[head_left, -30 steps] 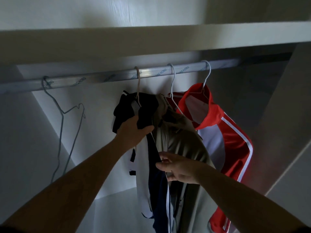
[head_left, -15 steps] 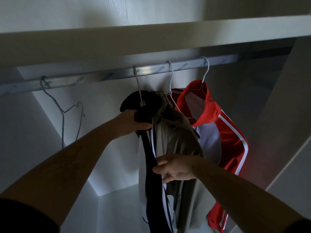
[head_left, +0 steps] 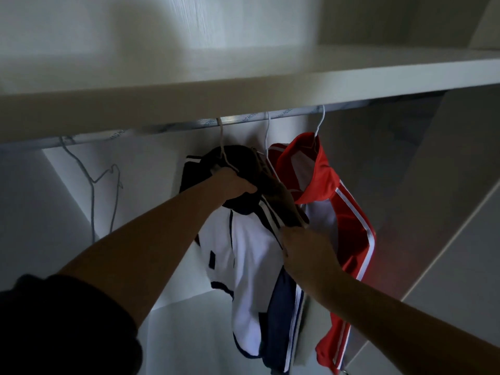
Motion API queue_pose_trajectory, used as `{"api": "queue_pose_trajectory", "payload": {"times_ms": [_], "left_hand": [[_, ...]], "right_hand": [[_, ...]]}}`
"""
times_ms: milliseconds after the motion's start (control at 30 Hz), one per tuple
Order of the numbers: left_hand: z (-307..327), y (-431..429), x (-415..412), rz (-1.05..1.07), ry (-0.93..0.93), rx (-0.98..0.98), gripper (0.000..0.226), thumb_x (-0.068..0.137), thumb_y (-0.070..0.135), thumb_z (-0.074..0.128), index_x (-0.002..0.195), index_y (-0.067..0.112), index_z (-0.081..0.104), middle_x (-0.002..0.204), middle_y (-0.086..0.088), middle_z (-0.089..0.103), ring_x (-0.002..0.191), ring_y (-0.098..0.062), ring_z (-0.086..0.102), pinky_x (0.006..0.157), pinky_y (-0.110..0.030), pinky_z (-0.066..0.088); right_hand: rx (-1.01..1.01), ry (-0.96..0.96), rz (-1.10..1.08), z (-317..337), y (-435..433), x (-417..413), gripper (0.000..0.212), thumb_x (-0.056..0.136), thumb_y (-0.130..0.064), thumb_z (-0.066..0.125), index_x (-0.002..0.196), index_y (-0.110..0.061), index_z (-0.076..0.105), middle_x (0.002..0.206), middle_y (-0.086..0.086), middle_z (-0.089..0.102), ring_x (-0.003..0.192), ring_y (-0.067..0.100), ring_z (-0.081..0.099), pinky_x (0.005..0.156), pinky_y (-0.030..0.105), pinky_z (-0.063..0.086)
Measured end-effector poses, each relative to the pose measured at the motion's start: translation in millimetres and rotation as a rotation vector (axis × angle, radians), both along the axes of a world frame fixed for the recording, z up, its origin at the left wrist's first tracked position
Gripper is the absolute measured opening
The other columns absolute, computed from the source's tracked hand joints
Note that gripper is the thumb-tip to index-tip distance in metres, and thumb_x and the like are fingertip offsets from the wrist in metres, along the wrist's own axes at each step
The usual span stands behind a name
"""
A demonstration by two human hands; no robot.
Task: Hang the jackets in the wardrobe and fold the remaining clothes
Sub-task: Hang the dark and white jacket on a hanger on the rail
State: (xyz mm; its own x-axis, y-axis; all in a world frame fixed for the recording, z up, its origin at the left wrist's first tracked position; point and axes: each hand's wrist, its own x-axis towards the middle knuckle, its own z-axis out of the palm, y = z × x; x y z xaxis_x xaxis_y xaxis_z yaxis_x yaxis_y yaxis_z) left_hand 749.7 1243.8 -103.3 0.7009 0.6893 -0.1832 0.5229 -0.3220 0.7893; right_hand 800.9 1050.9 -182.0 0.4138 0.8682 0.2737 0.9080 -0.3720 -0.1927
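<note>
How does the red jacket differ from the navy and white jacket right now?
Colour: the red jacket is red with white stripes; the navy and white jacket is mostly white with navy panels.
Handling: no hand grips the red jacket, while the left hand grips the navy and white jacket's collar and the right hand holds its front edge.
Both hang from hangers on the rail.

Smooth synthetic cloth jackets (head_left: pixel 251 247) on thin wire hangers (head_left: pixel 104 182); glossy metal rail (head_left: pixel 205 123).

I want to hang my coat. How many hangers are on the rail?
4: one bare grey wire hanger at left; three white wire hangers hold the navy-white jacket, olive jacket and red jacket. Others may hide.
</note>
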Motion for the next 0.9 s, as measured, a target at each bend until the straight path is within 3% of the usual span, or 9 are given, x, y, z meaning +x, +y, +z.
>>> {"api": "queue_pose_trajectory", "payload": {"times_ms": [133,200,267,367,400,500,633,733,900], "left_hand": [[1.2,-2.8,9.7,0.062,0.068,0.033,0.059,0.094,0.019,0.058,0.141,-0.006,0.033,0.125,-0.019,0.053,0.111,-0.026,0.051,0.097,-0.031,0.041],[3.1,0.4,2.6,0.0,0.126,0.151,0.049,0.099,0.025,0.049,0.137,-0.006,0.041,0.134,-0.023,0.05,0.12,-0.033,0.049,0.097,-0.034,0.039],[4.3,0.9,-7.1,-0.102,0.166,0.249,0.042,0.101,0.027,0.043,0.125,-0.005,0.052,0.127,-0.026,0.053,0.118,-0.037,0.05,0.096,-0.035,0.04],[-2.3,1.2,-12.6,-0.223,0.183,0.353,0.035,0.101,0.029,0.042,0.079,0.005,0.055,0.074,-0.014,0.054,0.068,-0.023,0.055,0.063,-0.028,0.043],[-4.4,1.2,-12.4,-0.246,0.188,0.394,0.038,0.101,0.029,0.042,0.068,0.011,0.045,0.061,-0.006,0.044,0.054,-0.015,0.044,0.05,-0.022,0.034],[-10.3,7.9,-16.1,-0.247,0.109,0.457,0.046,0.099,0.026,0.047,0.057,0.013,0.034,0.049,0.001,0.032,0.036,-0.005,0.033,0.039,-0.015,0.025],[-23.1,18.1,-25.5,-0.182,0.074,0.571,0.045,0.1,0.026,0.044,0.058,0.012,0.036,0.052,-0.002,0.041,0.05,-0.014,0.044,0.054,-0.026,0.035],[-33.7,26.6,-35.5,-0.116,0.087,0.642,0.041,0.101,0.032,0.04,0.067,0.009,0.042,0.062,-0.004,0.047,0.065,-0.022,0.05,0.065,-0.031,0.04],[-38.3,34.0,-52.5,-0.195,-0.046,0.647,0.036,0.094,0.036,0.052,0.061,0.028,0.043,0.053,0.007,0.049,0.049,-0.004,0.051,0.051,-0.021,0.038]], "right_hand": [[-0.036,0.002,0.067,-6.4,-3.6,-4.0,0.008,0.097,-0.025,0.049,0.102,-0.019,0.052,0.095,-0.003,0.059,0.085,0.014,0.064,0.067,0.021,0.047],[0.092,0.059,0.014,-5.9,-4.7,1.6,0.015,0.094,-0.038,0.052,0.092,-0.024,0.045,0.085,-0.01,0.048,0.074,0.006,0.054,0.059,0.016,0.04],[0.196,0.1,-0.047,-8.5,-5.1,7.9,0.019,0.093,-0.041,0.054,0.099,-0.025,0.047,0.093,-0.01,0.048,0.077,0.004,0.051,0.06,0.013,0.039],[0.13,0.168,-0.092,-14.4,1.6,12.3,0.034,0.096,-0.037,0.05,0.126,-0.022,0.046,0.12,-0.004,0.051,0.108,0.012,0.054,0.086,0.027,0.05],[0.151,0.161,-0.114,-14.4,5.0,13.6,0.035,0.096,-0.036,0.051,0.127,-0.021,0.045,0.122,-0.003,0.052,0.111,0.012,0.054,0.088,0.027,0.049],[0.271,0.157,-0.174,-10.7,14.0,20.7,0.034,0.095,-0.033,0.055,0.126,-0.018,0.048,0.116,-0.003,0.06,0.102,0.012,0.061,0.076,0.02,0.048],[-0.012,0.042,-0.233,-7.6,22.7,26.5,0.026,0.098,-0.037,0.045,0.112,-0.02,0.057,0.113,-0.001,0.062,0.106,0.02,0.06,0.083,0.031,0.051],[-0.073,0.059,-0.222,-4.7,27.5,26.3,0.025,0.096,-0.037,0.045,0.103,-0.019,0.061,0.101,0.001,0.065,0.1,0.022,0.062,0.083,0.031,0.051],[-0.198,0.091,-0.187,-5.4,29.3,20.0,0.026,0.097,-0.034,0.042,0.101,-0.017,0.061,0.093,0.001,0.06,0.093,0.02,0.061,0.082,0.03,0.046]]}}
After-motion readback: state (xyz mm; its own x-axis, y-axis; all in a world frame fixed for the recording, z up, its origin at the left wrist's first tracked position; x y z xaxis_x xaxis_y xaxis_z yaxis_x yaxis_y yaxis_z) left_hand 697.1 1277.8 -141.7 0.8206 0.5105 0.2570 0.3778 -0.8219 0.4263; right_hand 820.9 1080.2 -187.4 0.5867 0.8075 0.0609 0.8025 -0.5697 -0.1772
